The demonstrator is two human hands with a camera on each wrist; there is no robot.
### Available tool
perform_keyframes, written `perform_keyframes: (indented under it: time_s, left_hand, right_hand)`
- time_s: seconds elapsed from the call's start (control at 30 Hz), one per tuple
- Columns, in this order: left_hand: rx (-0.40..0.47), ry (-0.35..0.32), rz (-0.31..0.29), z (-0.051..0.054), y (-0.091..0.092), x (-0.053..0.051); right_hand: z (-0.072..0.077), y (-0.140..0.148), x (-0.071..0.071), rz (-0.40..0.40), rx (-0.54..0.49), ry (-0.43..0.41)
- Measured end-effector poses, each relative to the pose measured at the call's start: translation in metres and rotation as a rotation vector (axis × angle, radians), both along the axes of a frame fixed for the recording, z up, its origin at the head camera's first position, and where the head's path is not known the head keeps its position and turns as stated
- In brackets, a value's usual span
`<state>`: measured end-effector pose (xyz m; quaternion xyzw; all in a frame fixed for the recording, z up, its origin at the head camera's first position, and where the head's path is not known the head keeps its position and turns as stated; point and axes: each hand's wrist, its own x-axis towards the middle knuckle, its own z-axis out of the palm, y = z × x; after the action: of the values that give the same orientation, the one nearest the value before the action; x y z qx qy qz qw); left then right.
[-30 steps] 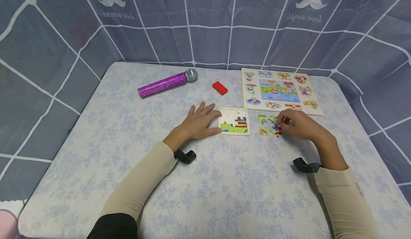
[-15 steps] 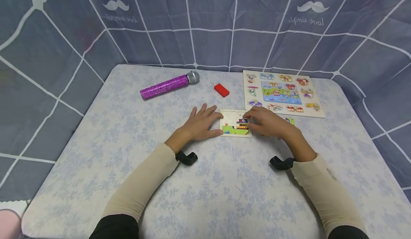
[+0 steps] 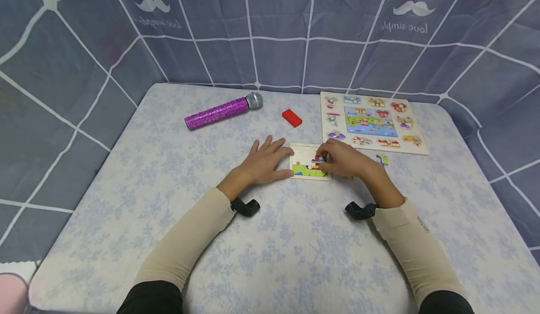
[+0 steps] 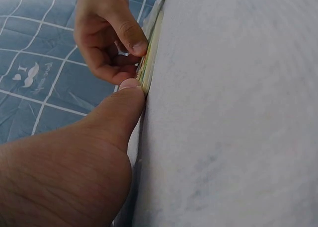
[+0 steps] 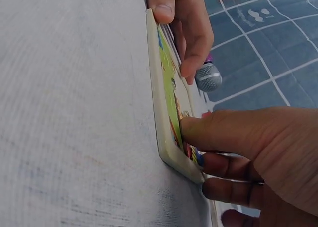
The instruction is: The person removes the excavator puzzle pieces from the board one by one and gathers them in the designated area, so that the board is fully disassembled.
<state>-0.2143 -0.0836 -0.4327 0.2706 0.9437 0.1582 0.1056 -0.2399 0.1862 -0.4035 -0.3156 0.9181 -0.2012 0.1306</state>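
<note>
A small jigsaw puzzle in a pale wooden frame point(image 3: 310, 178) lies flat on the table, with green and colourful pieces along its bottom and right. At the frame's left edge rests my left hand point(image 3: 266, 164), fingers spread, thumb near the lower corner and index finger higher up. My right hand point(image 3: 346, 158) is over the right side of the puzzle, its thumb and fingertips pinching a small colourful puzzle piece point(image 5: 191, 150), mostly hidden by the fingers. Loose puzzle pieces point(image 3: 382, 159) lie right of the frame, partly covered by the right hand.
Behind the right hand lies a larger peg puzzle board point(image 3: 371, 121). A red block point(image 3: 292, 117) and a purple glitter microphone point(image 3: 223, 110) are farther back on the patterned tablecloth point(image 3: 270, 248). A grey-blue grid curtain point(image 3: 278, 61) borders the table's back.
My right hand has moved left from the loose pieces to the framed puzzle, carrying a piece, and shifted slightly at the frame's right side. The left hand stays at the frame.
</note>
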Motion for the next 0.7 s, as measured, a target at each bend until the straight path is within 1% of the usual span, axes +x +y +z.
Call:
perform_keyframes:
  time_s: [0.13,0.27,0.37,0.6,0.7]
  left_hand:
    - [-0.005,0.005,-0.001,-0.001,0.0,0.0]
    - [0.002,0.01,-0.002,-0.003,0.001,0.0]
    - [0.005,0.014,-0.002,-0.004,0.001,0.0]
    - [0.006,0.02,-0.001,-0.005,0.0,0.0]
    - [0.005,0.021,-0.002,-0.007,0.0,-0.001]
  right_hand:
    - [-0.001,0.001,0.0,0.008,-0.037,-0.006]
    - [0.001,0.002,0.001,0.016,-0.014,0.007]
    - [0.003,0.006,0.002,0.039,-0.005,0.007]
    - [0.004,0.012,0.001,0.065,-0.053,-0.016]
    - [0.004,0.012,0.001,0.063,-0.052,-0.017]
